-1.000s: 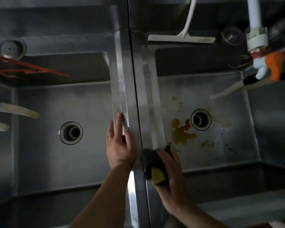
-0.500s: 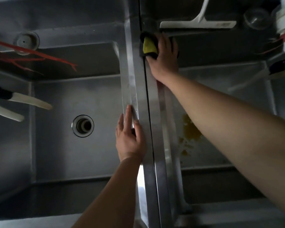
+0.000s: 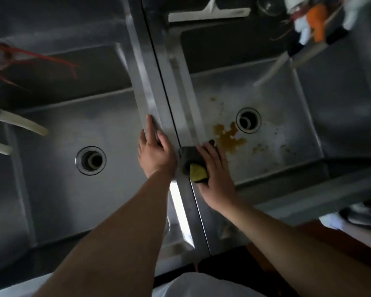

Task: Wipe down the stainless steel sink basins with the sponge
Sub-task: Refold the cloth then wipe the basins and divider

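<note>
Two stainless steel basins lie side by side, the left basin and the right basin, split by a steel divider rim. My right hand presses a yellow sponge with a dark scrub side onto the right half of the divider, near its front. My left hand lies flat on the left half of the divider, fingers together and pointing away. Orange-brown stains spread over the right basin floor beside its drain.
The left basin has a drain and white hose ends at its left wall. A white squeegee rests at the back rim. A faucet with an orange part hangs at the back right. Red wires cross the far left.
My right hand has drawn the sponge back along the divider, from its far end by the squeegee to the near part beside my left hand. The left hand has stayed on the rim.
</note>
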Demonstrator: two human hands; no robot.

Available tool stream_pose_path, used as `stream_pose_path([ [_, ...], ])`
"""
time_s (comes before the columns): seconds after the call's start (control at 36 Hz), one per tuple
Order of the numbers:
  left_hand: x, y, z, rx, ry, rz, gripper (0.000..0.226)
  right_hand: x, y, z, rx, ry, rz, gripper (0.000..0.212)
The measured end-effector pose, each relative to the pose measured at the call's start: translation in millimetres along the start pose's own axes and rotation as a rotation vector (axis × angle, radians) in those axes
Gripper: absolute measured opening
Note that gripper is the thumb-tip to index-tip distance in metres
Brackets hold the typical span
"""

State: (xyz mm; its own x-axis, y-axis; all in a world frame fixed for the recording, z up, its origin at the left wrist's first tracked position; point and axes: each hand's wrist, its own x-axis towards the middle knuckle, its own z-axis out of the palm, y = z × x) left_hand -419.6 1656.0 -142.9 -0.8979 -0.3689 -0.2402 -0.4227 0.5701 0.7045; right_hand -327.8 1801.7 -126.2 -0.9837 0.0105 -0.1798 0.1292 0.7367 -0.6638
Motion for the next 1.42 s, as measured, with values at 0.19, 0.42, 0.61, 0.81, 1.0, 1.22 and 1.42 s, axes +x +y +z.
stream_pose_path([
  [0.19,-4,-1,-3,-0.011,-0.028,-0.023,0.053,-99,-6,-11,-0.134,-0.016,0.048,0.068],
  [0.42,0,9,-23,0.193,-0.374,-0.163,0.055,-119,-19,-69,-0.156,-0.310,0.092,0.055],
  [0.61,-85,10,-57,0.231,-0.325,0.298,0.078,-123,13,-159,-0.202,-0.319,0.269,0.061],
  [0.81,-184,-32,-50,0.435,-0.422,0.398,0.080,-137,56,-189,-0.675,-0.195,0.191,0.065],
  [1.0,-193,-58,-61,0.634,-0.355,0.322,0.074,-147,51,-84,-0.633,-0.439,0.087,0.072],
  [1.22,-242,-45,-62,0.551,-0.216,0.011,0.081,-131,36,-49,-0.576,-0.647,-0.166,0.089],
  [1.42,-302,-32,-25,0.549,-0.187,-0.032,0.072,-97,96,-105,-0.488,-0.702,-0.409,0.078],
])
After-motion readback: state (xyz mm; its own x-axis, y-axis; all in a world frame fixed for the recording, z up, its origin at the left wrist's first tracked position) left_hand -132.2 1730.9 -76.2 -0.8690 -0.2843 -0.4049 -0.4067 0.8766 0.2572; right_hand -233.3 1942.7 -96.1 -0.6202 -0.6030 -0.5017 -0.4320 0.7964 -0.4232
